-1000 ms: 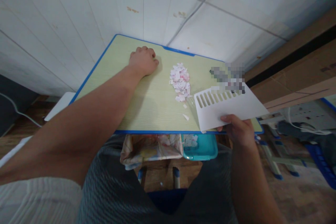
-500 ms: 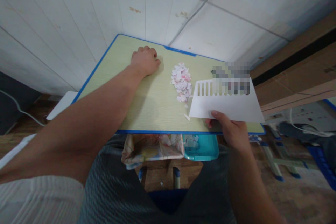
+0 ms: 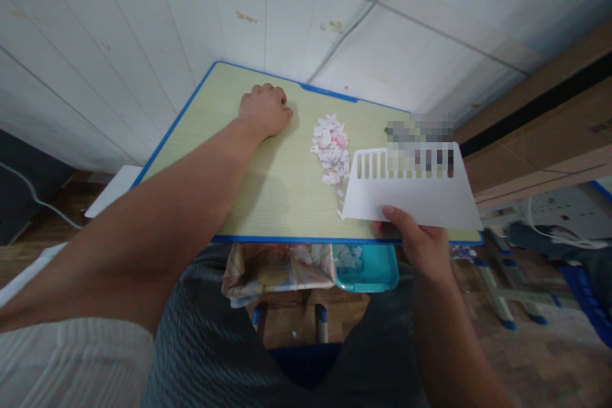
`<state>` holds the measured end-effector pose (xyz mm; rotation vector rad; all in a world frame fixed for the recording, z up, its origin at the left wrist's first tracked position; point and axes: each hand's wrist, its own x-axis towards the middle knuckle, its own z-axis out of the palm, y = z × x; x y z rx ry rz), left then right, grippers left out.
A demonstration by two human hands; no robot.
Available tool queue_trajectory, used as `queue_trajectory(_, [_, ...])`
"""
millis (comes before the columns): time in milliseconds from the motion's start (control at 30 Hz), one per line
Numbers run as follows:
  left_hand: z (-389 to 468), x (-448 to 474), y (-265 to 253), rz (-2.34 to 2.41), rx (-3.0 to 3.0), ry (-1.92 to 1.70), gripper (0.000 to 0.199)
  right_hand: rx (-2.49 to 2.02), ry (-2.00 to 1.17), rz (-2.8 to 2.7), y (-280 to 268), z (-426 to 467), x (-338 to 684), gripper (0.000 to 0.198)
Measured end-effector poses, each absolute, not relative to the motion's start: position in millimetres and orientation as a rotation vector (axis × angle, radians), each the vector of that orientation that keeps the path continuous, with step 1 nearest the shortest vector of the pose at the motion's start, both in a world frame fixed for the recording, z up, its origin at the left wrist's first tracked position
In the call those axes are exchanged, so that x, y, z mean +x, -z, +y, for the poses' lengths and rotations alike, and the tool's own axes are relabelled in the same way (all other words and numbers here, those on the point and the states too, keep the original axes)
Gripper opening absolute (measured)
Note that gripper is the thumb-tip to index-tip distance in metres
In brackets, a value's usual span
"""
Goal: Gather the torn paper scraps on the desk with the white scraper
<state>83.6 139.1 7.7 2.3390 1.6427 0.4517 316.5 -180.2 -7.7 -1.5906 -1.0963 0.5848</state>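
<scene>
On the pale desk top (image 3: 282, 191), my left hand (image 3: 266, 111) rests with its fingers curled in; nothing shows in it, though its underside is hidden. My right hand (image 3: 421, 242) grips the lower edge of a white slotted sheet (image 3: 411, 199), thumb on top and fingers beneath. A row of upright slots runs along the sheet's far side. Just left of it lies a pile of small torn paper scraps (image 3: 331, 146), white with some pink. A few loose scraps (image 3: 340, 204) lie by the sheet's lower left corner.
Below the desk's near edge are a cloth-lined container (image 3: 282, 277) and a turquoise plastic box (image 3: 375, 271) with paper scraps in it. Behind the sheet, a blurred-out dark object (image 3: 401, 132) lies on the desk. Cardboard boxes (image 3: 549, 134) stand at right; a panelled wall (image 3: 287, 25) borders the back.
My right hand has drawn the white slotted sheet slightly toward me and a little left, its lower left corner now meeting the loose scraps. My left hand has stayed still.
</scene>
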Motion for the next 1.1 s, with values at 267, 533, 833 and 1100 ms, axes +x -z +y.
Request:
queue_trajectory(267, [142.1,81.8,-4.0,1.627,2.359,-0.510,0.060,-1.537,-0.506,-1.038,11.7,-171.9,314.9,0.029])
queue_trajectory(533, [143.0,82.4,-3.8,1.617,2.338,-0.527,0.066,-1.597,-0.505,-1.043,13.3,-174.2,317.6,0.026])
queue_trajectory(833, [141.0,81.3,-5.8,1.624,2.346,-0.531,0.058,-1.612,-0.551,-1.006,11.7,-175.3,315.1,0.025])
queue_trajectory(1100, [142.7,81.2,-4.9,1.602,2.319,-0.530,0.068,-1.596,-0.547,-1.008,15.0,-177.1,317.6,0.028])
